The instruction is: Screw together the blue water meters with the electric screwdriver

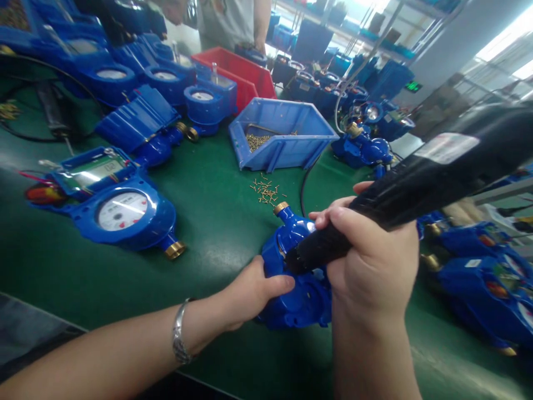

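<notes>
- My left hand (250,291) is closed on the side of the blue water meter (297,278), thumb over the top, and presses it against the green bench (216,222) not far from the near edge.
- My right hand (370,266) is wrapped tight around the black electric screwdriver (416,183); its nose comes down onto the upper face of the meter.
- I judge the screw-fixing on this meter is in progress, not finished. The tip is hidden by my fingers, so I cannot say if a screw is already seated.
- Just behind the meter lies a small heap of loose brass screws (266,191) on the bare mat, so supply remains for more fixing.
- Room: to the left of my left hand the mat is free up to the open meter with white dial (122,211) near the left edge. To the right, more blue meters (487,278) stand close, so the right side is tight for my elbow and the tool.
- Farther back the blue bin (287,119) holds more screws, and beside it stands a red bin (239,69).
- Toward the far edge rows of blue meters wait, and another person (229,19) stands there.
</notes>
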